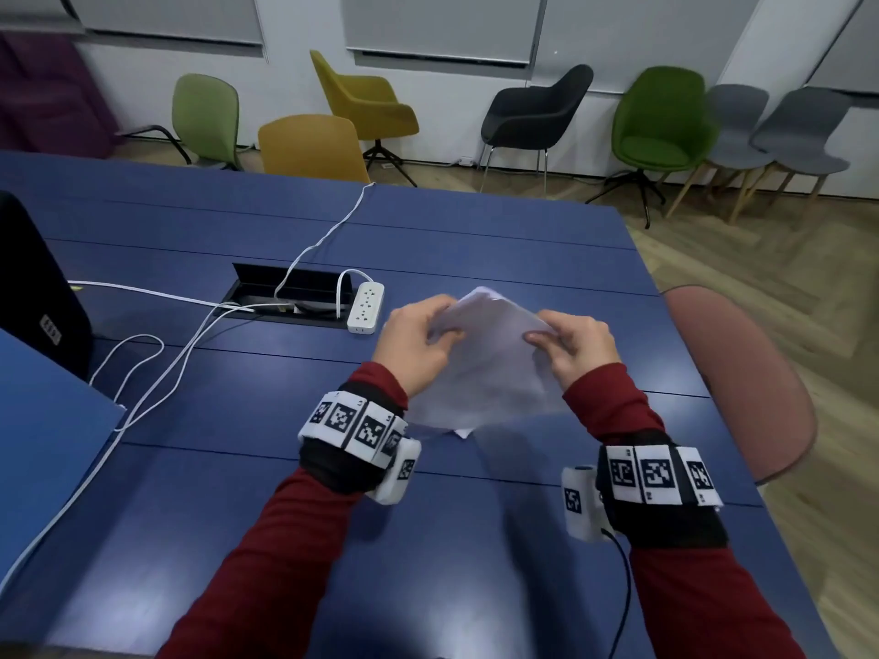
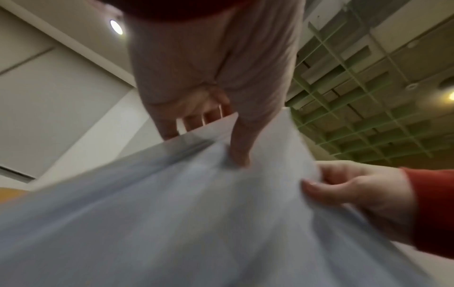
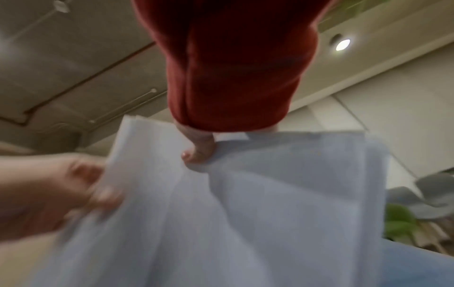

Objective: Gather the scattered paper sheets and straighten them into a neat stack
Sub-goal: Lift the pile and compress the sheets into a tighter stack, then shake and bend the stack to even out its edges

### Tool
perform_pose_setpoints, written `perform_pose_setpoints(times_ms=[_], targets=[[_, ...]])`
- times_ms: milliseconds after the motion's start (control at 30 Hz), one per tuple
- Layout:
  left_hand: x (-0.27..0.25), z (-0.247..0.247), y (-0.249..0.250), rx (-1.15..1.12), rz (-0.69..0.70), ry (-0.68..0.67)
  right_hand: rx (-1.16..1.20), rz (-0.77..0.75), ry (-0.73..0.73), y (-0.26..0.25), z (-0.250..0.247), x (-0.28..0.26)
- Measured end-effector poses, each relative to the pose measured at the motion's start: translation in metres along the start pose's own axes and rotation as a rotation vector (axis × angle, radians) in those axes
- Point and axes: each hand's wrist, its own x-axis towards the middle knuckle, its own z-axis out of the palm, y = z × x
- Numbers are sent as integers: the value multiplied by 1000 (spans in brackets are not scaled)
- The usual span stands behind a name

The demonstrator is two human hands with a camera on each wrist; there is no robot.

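A bundle of white paper sheets (image 1: 487, 361) stands tilted on the blue table (image 1: 285, 539), its lower corner touching the top. My left hand (image 1: 418, 342) grips the left edge, thumb on the near face and fingers behind. On the right edge my right hand (image 1: 573, 347) pinches the same bundle. In the left wrist view the sheets (image 2: 196, 223) fill the lower frame, blurred, with the left hand (image 2: 209, 120) gripping them from above and the right hand (image 2: 356, 194) at the right. From the right wrist camera the sheets (image 3: 258, 213) show uneven top edges under the right hand (image 3: 200, 151); the left hand (image 3: 49, 194) is at the left.
A white power strip (image 1: 365, 308) lies left of the hands, beside an open cable well (image 1: 290, 297), with white cables (image 1: 166, 354) trailing left. A black object (image 1: 33, 287) stands at the left edge. A pink chair (image 1: 742, 382) is at the table's right side. Several chairs line the far wall.
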Motion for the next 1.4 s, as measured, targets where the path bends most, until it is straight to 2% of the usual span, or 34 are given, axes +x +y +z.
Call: perform_pose_setpoints(times_ms=[67,133,167,333,400,467,600,733,867,967,1067,1200,1400], targets=[[-3,-13,-25,152,-127,-60,268,61,61,15,-5,-3],[-10,-31,-52,250,-289,-21,460,119,93,31,-10,-9],[-14,-38,-61,220,-344,25,538,156,95,38,-11,-12],[-22,-39,-58,-435,-441,419,652,322,71,56,8,-21],[-21,-33,-51,-696,-442,488,693,345,106,55,13,-19],[-19,-29,-43,-798,-409,482,739,347,144,49,13,-17],[-27,-11,-42,-673,-362,390,782,428,124,51,30,-26],[-47,17,-73,-533,-531,283,754,582,142,64,52,-41],[-47,30,-75,-563,-624,312,836,750,281,62,58,-37],[-37,33,-69,-634,-745,378,859,817,368,60,61,-33],[-33,34,-64,-705,-816,450,861,780,447,58,63,-32],[-28,36,-59,-685,-772,520,886,698,522,58,67,-30],[-24,39,-60,-594,-797,531,798,707,552,62,71,-31]])
